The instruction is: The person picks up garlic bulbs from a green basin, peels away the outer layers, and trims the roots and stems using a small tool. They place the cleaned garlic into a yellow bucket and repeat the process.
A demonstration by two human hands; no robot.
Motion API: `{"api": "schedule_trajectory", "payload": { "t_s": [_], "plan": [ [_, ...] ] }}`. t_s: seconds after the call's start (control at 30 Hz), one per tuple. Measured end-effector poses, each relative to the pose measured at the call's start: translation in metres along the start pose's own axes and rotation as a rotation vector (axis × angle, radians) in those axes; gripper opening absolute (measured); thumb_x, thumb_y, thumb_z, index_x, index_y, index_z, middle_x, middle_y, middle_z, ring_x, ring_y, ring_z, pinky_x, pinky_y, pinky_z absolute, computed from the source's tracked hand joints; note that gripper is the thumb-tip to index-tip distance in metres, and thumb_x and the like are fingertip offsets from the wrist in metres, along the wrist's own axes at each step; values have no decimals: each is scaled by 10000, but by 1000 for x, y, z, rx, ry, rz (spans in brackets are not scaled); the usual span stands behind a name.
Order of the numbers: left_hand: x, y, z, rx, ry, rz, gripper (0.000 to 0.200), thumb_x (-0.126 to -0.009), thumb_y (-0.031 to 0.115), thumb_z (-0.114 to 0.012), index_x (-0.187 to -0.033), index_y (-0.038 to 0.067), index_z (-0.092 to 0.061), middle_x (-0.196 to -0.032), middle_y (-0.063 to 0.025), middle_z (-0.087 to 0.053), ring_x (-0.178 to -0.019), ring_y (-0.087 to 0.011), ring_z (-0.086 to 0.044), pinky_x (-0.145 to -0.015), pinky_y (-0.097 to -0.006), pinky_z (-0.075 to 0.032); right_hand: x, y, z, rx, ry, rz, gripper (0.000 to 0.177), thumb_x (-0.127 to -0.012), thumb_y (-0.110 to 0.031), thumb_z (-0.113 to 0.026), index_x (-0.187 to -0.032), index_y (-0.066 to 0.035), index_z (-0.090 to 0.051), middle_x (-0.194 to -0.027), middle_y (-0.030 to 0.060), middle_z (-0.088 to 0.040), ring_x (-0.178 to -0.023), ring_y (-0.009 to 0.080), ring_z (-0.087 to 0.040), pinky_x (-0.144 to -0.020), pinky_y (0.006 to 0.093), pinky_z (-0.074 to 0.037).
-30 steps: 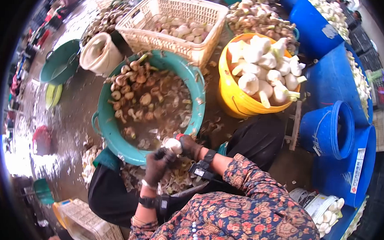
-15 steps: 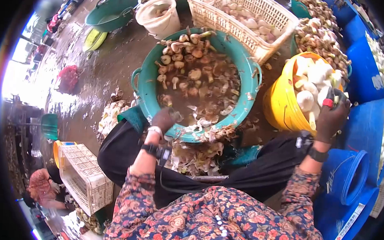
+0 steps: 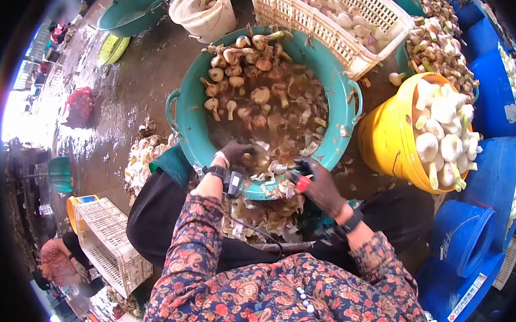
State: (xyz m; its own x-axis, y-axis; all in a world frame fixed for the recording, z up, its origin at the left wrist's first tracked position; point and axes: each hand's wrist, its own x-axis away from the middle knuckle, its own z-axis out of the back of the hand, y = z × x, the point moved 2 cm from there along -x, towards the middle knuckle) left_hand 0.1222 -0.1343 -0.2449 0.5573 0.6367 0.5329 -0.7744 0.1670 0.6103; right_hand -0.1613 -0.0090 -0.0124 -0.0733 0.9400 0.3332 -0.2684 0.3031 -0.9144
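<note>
My left hand [image 3: 238, 151], in a dark glove, is over the near side of a green basin [image 3: 184, 137]. Its fingers are closed on a yellowish, blurred garlic bulb [image 3: 260, 159]. Gloved too, my right hand [image 3: 323, 190] is at the basin's near right rim, with a red band showing at its fingers. Those fingers are curled, and what they hold is hard to make out. Unpeeled garlic bulbs [image 3: 261, 95] and loose skins lie in the basin's brown water. To the right, a tilted yellow bucket [image 3: 386, 135] is heaped with peeled white garlic [image 3: 443, 143].
A cream crate [image 3: 310, 28] with garlic stands behind the basin, beside a white bucket [image 3: 204, 17]. Blue tubs [image 3: 490, 177] and a blue bucket [image 3: 462, 242] line the right. Garlic skins [image 3: 145, 165] lie on the wet floor. Another person [image 3: 61, 256] is at the lower left.
My right hand has left the yellow bucket and moved left to the basin's rim. My left hand has shifted slightly right over the basin. The view has turned a little.
</note>
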Motion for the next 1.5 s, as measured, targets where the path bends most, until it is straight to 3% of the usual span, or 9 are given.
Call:
{"api": "schedule_trajectory", "payload": {
  "t_s": [0.17,0.23,0.43,0.5,0.63,0.8,1.13,1.37,1.5],
  "plan": [
    [36,116,-21,15,195,-613,365,-667,81,-686,-1026,64,-617,-1022,-118,-622,-953,-265,-588,-823,-320,-472,-30,109,-27,-91,0,-174,346,-820,-223,-657,-1030,34,-561,-859,49,-603,-758,98,-542,-675,247,-449],
    [43,156,-27,1029,10,128,293,-701,62,-652,-991,31,-618,-976,-71,-626,-882,-156,-583,-778,-270,-468,-26,78,-19,-260,-10,-181,300,-827,-220,-645,-1001,15,-581,-795,44,-594,-663,110,-551,-570,259,-457],
    [9,158,-34,707,-43,296,593,-633,242,-695,-1164,21,-551,-1048,-120,-611,-917,-212,-582,-811,-280,-456,-14,62,13,-605,431,-426,250,-864,-305,-604,-883,-58,-635,-662,-5,-570,-499,70,-475,-457,223,-384],
    [-2,165,-28,381,441,110,661,-645,231,-705,-1218,-9,-481,-1142,-158,-578,-1059,-231,-547,-879,-294,-439,-15,65,23,-618,465,-451,268,-871,-325,-593,-847,-60,-623,-651,2,-572,-501,78,-487,-450,228,-391],
    [-28,177,-25,4,-15,93,791,-585,198,-749,-1281,5,-427,-1211,-187,-537,-1157,-268,-491,-937,-324,-411,-26,65,23,-695,489,-409,268,-869,-310,-595,-822,-47,-611,-639,18,-581,-510,89,-509,-442,243,-394],
    [-2,190,-15,900,13,129,610,-683,261,-783,-1156,-23,-525,-1036,-82,-604,-889,-148,-573,-776,-254,-472,-25,84,18,-380,372,-302,200,-841,-216,-607,-818,-20,-644,-629,46,-590,-556,146,-558,-535,309,-449],
    [65,206,5,80,475,14,406,-768,324,-624,-1068,52,-592,-975,-162,-635,-882,-336,-611,-799,-388,-475,-21,65,15,-325,442,-156,324,-879,-321,-554,-786,-18,-623,-626,18,-571,-513,99,-499,-476,232,-366],
    [17,179,2,232,36,505,610,-753,578,-550,-993,26,-648,-1013,-200,-629,-958,-328,-599,-822,-386,-461,-23,60,28,-563,455,-377,404,-882,-398,-559,-695,-42,-602,-565,-7,-546,-462,76,-452,-460,252,-362],
    [-50,136,-60,-90,112,100,659,-708,501,-666,-1111,-10,-566,-1049,-193,-620,-952,-348,-597,-803,-376,-466,-21,53,16,-584,364,-332,368,-864,-386,-599,-706,-53,-598,-571,-37,-503,-507,57,-437,-472,237,-350]
  ]
}}
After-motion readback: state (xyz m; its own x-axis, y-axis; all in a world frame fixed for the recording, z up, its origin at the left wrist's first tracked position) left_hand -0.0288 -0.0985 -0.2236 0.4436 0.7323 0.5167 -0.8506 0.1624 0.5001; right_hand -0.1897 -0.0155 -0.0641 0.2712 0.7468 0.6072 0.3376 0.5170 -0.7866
